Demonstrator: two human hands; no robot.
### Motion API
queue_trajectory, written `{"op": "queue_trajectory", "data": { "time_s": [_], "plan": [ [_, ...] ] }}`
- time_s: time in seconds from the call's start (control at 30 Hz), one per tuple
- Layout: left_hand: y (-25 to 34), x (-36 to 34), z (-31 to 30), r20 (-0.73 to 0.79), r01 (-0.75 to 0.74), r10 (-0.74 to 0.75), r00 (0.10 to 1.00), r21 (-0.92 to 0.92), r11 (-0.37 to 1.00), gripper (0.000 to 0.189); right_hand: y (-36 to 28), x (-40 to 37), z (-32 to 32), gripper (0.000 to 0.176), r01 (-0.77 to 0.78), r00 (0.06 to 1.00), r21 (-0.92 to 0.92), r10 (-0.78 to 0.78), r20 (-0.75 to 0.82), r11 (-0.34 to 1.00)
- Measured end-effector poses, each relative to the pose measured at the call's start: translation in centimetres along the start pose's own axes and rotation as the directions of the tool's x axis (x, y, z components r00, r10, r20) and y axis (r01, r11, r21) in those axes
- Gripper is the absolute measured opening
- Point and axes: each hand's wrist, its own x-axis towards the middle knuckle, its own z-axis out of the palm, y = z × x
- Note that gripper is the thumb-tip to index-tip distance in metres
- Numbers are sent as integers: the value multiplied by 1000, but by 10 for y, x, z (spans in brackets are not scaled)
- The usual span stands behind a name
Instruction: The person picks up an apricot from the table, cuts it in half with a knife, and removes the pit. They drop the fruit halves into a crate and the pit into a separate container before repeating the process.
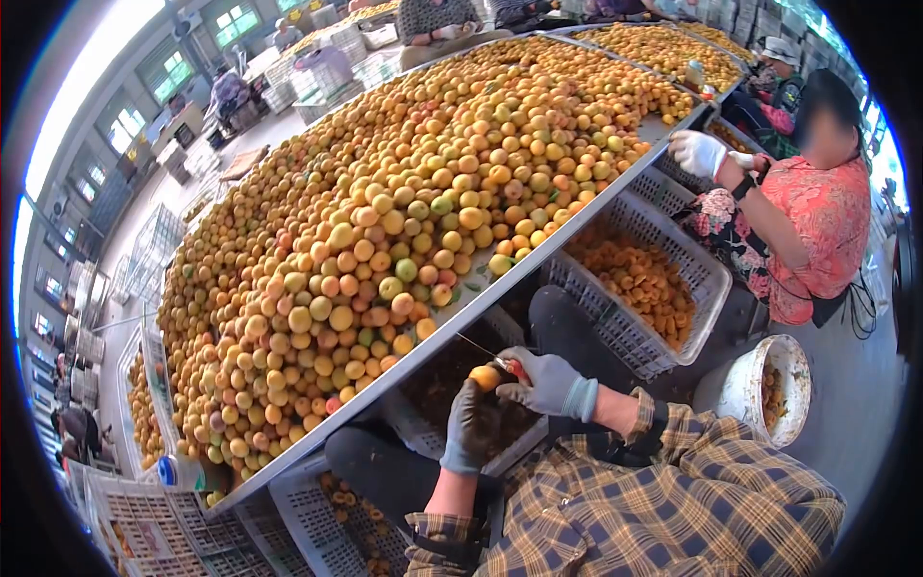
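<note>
My left hand [469, 430], in a dark-palmed grey glove, holds a yellow-orange fruit [485, 378] at its fingertips, above a dark crate between my knees. Close beside it, my right hand [556, 385], in a grey glove, is closed around the red handle [516, 369] of a small tool. A thin metal part of the tool points up and left, near the fruit. Just beyond my hands runs the metal edge of a table [461, 321], heaped with a large pile of similar fruits [385, 231].
A grey crate [711, 306] of cut fruit stands right of my knee, with a white bucket [800, 394] behind it. More crates [288, 495] stand at lower left. A co-worker [817, 212] in a red patterned top sits at right; other people work farther back.
</note>
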Motion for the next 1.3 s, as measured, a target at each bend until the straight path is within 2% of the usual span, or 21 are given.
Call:
{"op": "queue_trajectory", "data": {
  "time_s": [0.03,0.13,0.2,0.27,0.33,0.4,0.43,0.47,0.53,0.6,0.67,0.7,0.8,0.87,0.93,1.0,1.07,1.13,1.23,1.27,1.3],
  "plan": [
    [2,-2,5,-7,-8,8,1000,-5,1000,36,-7,4,-8,57,-36,991,-36,41,131,999],
    [7,-17,32,106,49,-63,992,130,990,32,-3,12,0,58,45,948,-163,9,319,986],
    [9,-21,42,-26,72,-69,997,156,985,30,0,11,5,55,20,942,-130,25,335,991],
    [10,-22,39,-90,47,-31,995,179,983,30,13,5,23,48,90,991,277,-115,74,957],
    [9,-23,37,-102,41,-23,995,183,982,29,15,0,34,43,89,995,277,-98,17,957],
    [9,-22,35,-11,4,-2,1000,190,982,32,10,4,35,37,-21,996,454,60,-72,891],
    [9,-21,31,18,43,-44,999,61,997,33,6,3,29,31,-271,951,735,291,104,621],
    [9,-19,27,49,86,-83,995,-67,994,35,4,2,26,31,-269,952,736,288,104,622],
    [9,-11,22,49,3,1,999,-90,996,38,3,2,20,30,-351,905,895,346,249,275],
    [8,-7,15,42,-75,80,996,-118,990,40,4,0,25,33,-410,893,846,338,297,341],
    [6,-4,7,68,-138,152,986,-169,976,42,7,-4,41,38,-225,972,671,112,207,706],
    [6,-2,3,59,-121,134,989,-178,977,40,5,-6,42,41,-42,993,509,-22,119,860],
    [1,-2,-4,97,-66,84,992,-179,982,37,-4,-4,40,38,-113,976,331,42,213,937],
    [-1,-1,-8,13,-54,57,998,-188,981,37,6,3,37,33,44,990,576,-113,83,817],
    [-3,-3,-8,-74,-30,16,997,-199,980,38,-13,9,11,27,-244,965,720,90,245,650],
    [-1,-7,7,155,75,-47,987,-181,981,40,-25,16,-6,20,-262,964,791,120,236,553],
    [-5,-10,20,184,129,-103,977,-137,982,40,-26,21,-8,17,-92,996,821,48,79,563],
    [-12,-15,28,47,163,-161,986,-51,985,41,-28,24,-10,13,-102,994,820,89,63,563],
    [-22,-13,16,99,229,-225,969,-32,973,43,-32,24,-3,11,-108,992,873,103,67,476],
    [-23,-14,16,117,243,-238,964,-27,970,44,-31,23,0,10,-83,994,856,109,31,511],
    [-22,-12,14,243,271,-252,937,-50,961,45,-31,22,2,10,-57,994,836,112,-6,546]
  ]
}}
